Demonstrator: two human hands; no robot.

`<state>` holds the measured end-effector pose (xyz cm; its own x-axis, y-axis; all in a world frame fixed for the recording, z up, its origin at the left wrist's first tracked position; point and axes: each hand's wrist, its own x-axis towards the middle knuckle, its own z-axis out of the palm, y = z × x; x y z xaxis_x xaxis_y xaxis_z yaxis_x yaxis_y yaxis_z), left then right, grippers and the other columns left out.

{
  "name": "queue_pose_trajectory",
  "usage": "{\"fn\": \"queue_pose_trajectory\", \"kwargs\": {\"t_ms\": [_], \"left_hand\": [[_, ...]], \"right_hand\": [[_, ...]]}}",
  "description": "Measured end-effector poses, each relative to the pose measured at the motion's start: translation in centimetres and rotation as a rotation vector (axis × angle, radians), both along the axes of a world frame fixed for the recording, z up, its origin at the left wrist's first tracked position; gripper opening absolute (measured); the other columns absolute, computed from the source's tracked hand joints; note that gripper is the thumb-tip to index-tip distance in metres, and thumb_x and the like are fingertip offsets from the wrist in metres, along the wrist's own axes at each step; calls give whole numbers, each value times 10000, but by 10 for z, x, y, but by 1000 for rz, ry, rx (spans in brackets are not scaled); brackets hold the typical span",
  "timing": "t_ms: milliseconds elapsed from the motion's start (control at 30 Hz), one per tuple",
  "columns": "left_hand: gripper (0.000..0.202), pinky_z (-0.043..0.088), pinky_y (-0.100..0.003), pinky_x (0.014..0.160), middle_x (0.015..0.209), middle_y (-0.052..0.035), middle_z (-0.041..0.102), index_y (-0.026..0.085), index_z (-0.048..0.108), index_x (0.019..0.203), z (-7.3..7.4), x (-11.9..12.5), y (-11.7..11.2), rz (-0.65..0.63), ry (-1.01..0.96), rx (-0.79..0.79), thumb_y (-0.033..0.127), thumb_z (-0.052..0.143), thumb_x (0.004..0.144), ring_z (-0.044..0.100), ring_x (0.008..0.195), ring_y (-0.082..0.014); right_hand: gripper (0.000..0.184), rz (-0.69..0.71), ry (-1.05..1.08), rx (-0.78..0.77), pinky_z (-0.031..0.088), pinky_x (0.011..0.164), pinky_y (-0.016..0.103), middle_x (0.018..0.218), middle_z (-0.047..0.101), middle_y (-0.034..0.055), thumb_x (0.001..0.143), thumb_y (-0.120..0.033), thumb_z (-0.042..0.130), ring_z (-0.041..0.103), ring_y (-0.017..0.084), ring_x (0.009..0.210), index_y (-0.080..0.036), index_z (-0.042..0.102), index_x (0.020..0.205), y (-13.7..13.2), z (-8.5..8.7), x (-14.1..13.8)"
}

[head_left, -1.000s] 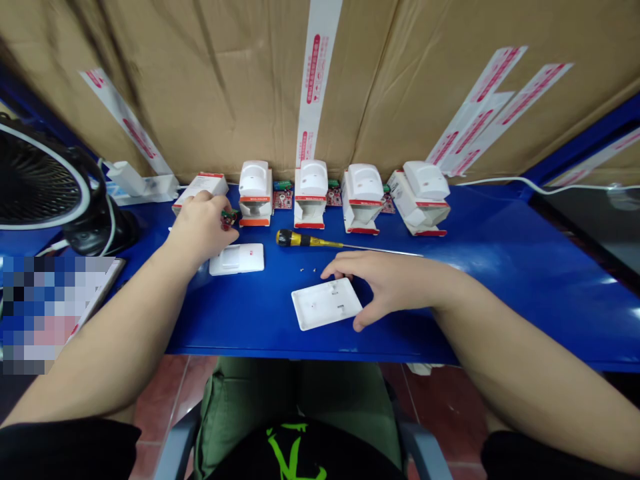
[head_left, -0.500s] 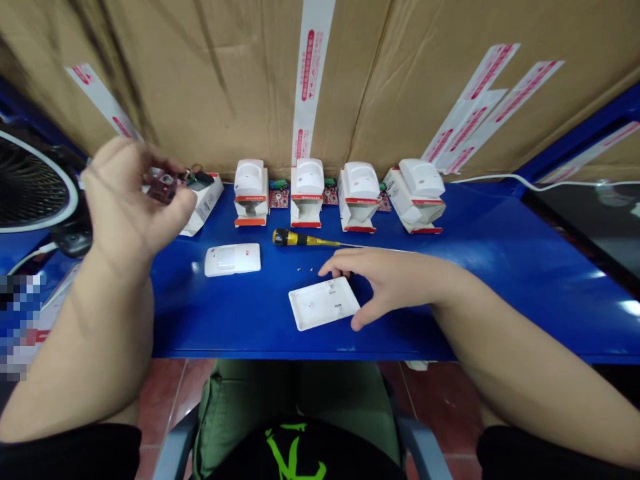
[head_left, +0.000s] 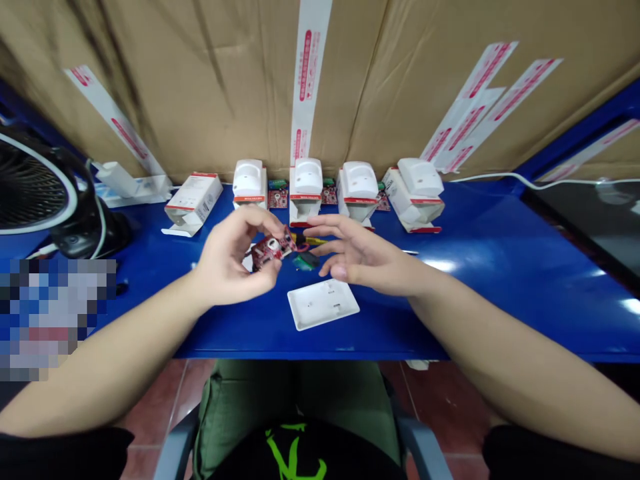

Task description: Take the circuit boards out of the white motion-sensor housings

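My left hand [head_left: 237,257] pinches a red circuit board [head_left: 270,252] between thumb and fingers over the middle of the table. A green and dark piece [head_left: 306,260] hangs beside the board's right end, with a red wire near it. Close to that piece, my right hand [head_left: 363,257] has its fingers spread and holds nothing. Below both hands lies a white plastic back cover [head_left: 323,305], its hollow side up. A screwdriver [head_left: 315,241] with a yellow and black handle is partly hidden behind the hands. The other white cover is mostly hidden behind my left hand.
Several small white boxes stand along the cardboard wall, most with white detector housings [head_left: 309,176] on top and red boards [head_left: 278,199] beside them. One opened box [head_left: 194,202] has no housing on it. A black fan [head_left: 45,193] stands at the left of the blue table [head_left: 505,287].
My left hand has brought the circuit board from the box at the back left to the middle. My right hand has moved up, off the white back cover, toward the board.
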<state>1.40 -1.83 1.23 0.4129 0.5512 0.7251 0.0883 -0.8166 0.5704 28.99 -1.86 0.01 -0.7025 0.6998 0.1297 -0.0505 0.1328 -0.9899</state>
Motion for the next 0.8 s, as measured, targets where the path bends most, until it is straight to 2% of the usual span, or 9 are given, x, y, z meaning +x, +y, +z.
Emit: {"fn": "queue_pose_trajectory", "kwargs": {"t_ms": [67, 133, 233, 300, 367, 467, 567, 633, 800], "left_hand": [[321, 645, -383, 905, 1047, -58, 733, 222, 631, 1089, -6, 7, -3, -39, 25, 41, 185, 810, 826, 741, 987, -215], [336, 647, -388, 917, 1056, -63, 738, 235, 625, 1108, -9, 11, -3, -60, 42, 77, 185, 814, 834, 745, 1001, -222], [404, 659, -407, 921, 1069, -61, 734, 262, 614, 1168, -10, 13, -4, -78, 32, 127, 190, 834, 838, 755, 1013, -235], [493, 667, -423, 941, 1110, -65, 729, 280, 601, 1228, -11, 13, -4, -95, 22, 156, 194, 862, 819, 760, 1055, -247], [571, 667, -439, 975, 1168, -78, 726, 288, 591, 1273, -12, 12, -5, -98, 40, 164, 197, 889, 794, 761, 1113, -263], [613, 664, -454, 1017, 1241, -105, 733, 282, 578, 1315, -15, 9, -7, -71, 102, 95, 215, 900, 798, 765, 1179, -284], [592, 677, -413, 998, 1249, -112, 753, 251, 582, 1329, -16, 10, -12, -37, 164, -6, 238, 884, 820, 784, 1157, -269], [556, 682, -363, 957, 1216, -97, 771, 223, 605, 1295, -14, 13, -17, -22, 233, -61, 252, 881, 813, 799, 1076, -235], [408, 663, -332, 871, 1066, -42, 800, 202, 662, 1171, -8, 25, -34, 12, 408, -71, 253, 850, 813, 789, 920, -210]], "right_hand": [[616, 52, 39, -28, 614, 972, 364, 1499, 564, 88, 891, -328, 886, 679, 214, 1251, -310, 552, 1407, 1, 0, -2], [487, 92, 43, -39, 601, 962, 349, 1321, 637, 58, 874, -265, 885, 692, 185, 1156, -257, 611, 1276, 0, 1, -5], [312, 112, -2, -44, 581, 888, 313, 1059, 650, 1, 876, -249, 871, 671, 141, 962, -211, 645, 1088, -2, 3, -7], [295, 99, -42, -11, 576, 864, 314, 995, 641, -14, 863, -269, 886, 653, 140, 909, -207, 648, 1025, -3, 5, -5], [304, 66, -83, 100, 586, 892, 338, 1029, 669, 7, 848, -301, 907, 671, 171, 963, -215, 671, 1019, -3, 8, 0], [253, -16, -193, 423, 575, 1024, 404, 1178, 728, 70, 878, -321, 900, 696, 237, 1136, -237, 752, 1066, 1, 15, 11], [227, -75, -289, 658, 560, 1071, 422, 1235, 740, 89, 920, -290, 864, 710, 256, 1169, -256, 793, 1132, 3, 22, 22], [250, -48, -330, 678, 574, 1032, 403, 1210, 742, 84, 929, -301, 855, 722, 253, 1137, -250, 786, 1163, 3, 26, 27], [219, 166, -499, 523, 571, 973, 372, 1198, 753, 67, 942, -332, 837, 722, 242, 1094, -241, 775, 1132, -1, 32, 34]]}}
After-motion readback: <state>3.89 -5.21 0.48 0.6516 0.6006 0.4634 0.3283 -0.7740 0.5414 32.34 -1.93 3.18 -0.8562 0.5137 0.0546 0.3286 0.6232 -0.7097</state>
